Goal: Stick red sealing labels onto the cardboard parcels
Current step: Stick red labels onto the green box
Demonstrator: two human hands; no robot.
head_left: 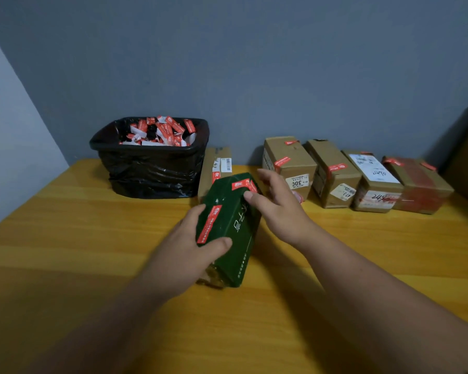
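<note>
The left hand (192, 247) grips the green parcel (229, 228) on the table, thumb curled across its top; the right hand (277, 203), fingers loosely spread, presses the red label (242, 184) under its thumb tip — sealing seems underway. Next, probably, smoothing it flat.

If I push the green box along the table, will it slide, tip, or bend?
The green box probably slides rather than tips: it lies on a long side on the smooth table. Its straight edges under the left hand suggest stiffness.
</note>
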